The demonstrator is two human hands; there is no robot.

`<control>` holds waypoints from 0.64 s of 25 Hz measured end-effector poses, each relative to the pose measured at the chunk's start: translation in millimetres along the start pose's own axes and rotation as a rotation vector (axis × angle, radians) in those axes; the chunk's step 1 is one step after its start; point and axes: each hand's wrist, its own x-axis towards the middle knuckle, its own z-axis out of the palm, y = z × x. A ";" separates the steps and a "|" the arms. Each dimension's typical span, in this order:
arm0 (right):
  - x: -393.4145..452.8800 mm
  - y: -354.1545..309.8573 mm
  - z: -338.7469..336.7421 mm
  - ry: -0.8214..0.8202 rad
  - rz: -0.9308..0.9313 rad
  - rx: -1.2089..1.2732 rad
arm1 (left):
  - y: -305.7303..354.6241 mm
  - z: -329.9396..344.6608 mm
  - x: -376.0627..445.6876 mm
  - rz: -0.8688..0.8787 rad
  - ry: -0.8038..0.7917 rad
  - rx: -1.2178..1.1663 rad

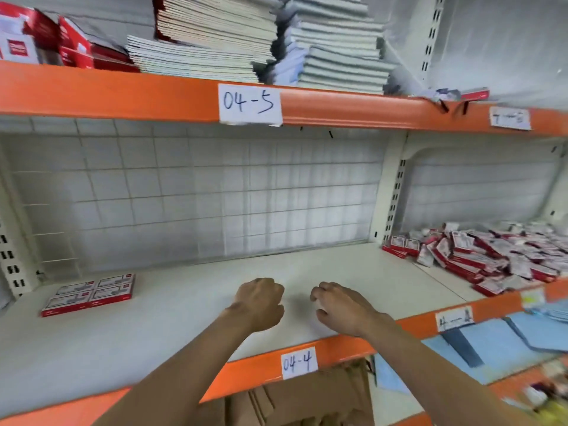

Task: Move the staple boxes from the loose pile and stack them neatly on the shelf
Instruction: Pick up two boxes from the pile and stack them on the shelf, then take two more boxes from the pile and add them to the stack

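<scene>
Both hands curled, holding nothing: left hand (259, 302), right hand (341, 309) over shelf (184, 327); stacked staple boxes (89, 295) far left, loose pile (491, 256) right.

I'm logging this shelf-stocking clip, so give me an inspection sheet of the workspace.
Surface: white shelf board labelled 04-4, mostly bare.
Job's things: four flat red-and-white staple boxes set in a neat block at left; loose pile of red-and-white staple boxes in the bay at right.
Clutter: stacked pale notebooks on the shelf above.
Grippers: left hand and right hand hover over the board, fingers curled, holding nothing.
Cables: nothing seen.
Surroundings: orange shelf beams, wire-grid back panel.
</scene>
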 end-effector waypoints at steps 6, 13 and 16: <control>-75.3 102.3 -8.3 0.060 0.183 0.031 | 107.5 13.2 50.4 0.108 0.015 -0.221; -104.1 183.1 -7.6 0.149 0.351 0.107 | 186.6 28.8 121.5 0.225 0.019 -0.337; -99.1 223.2 -10.8 0.140 0.425 0.109 | 211.6 35.1 159.7 0.253 0.013 -0.376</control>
